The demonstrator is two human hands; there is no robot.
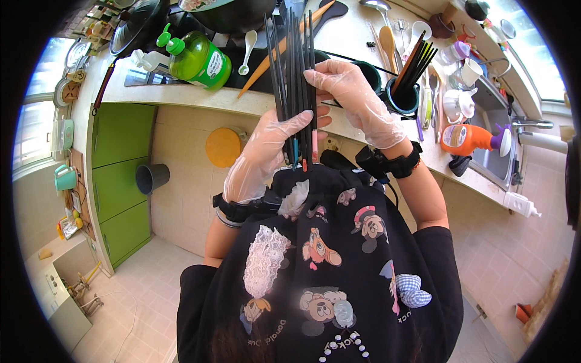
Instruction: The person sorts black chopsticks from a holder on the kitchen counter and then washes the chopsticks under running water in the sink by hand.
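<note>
My left hand (pixel 261 147), in a clear plastic glove, is wrapped around a bundle of black chopsticks (pixel 292 86) held in front of my chest. Several of their lower ends carry coloured tips, among them pink, blue and red. My right hand (pixel 349 88), gloved too, pinches a black chopstick (pixel 312 54) on the bundle's right side between thumb and finger; part of its other fingers is hidden behind the bundle. Just right of that hand, a dark green cup (pixel 404 109) holds more chopsticks (pixel 415 68), black and brown. Another dark green cup (pixel 370 75) lies partly behind my right hand.
On the counter at left stand a green pump bottle (pixel 199 59) and a lidded pan (pixel 140 27). A white spoon (pixel 248 47) and a pointed wooden stick (pixel 263 70) lie near the bundle. An orange spray bottle (pixel 467 139) and a white teapot (pixel 458 104) border the sink (pixel 497 156).
</note>
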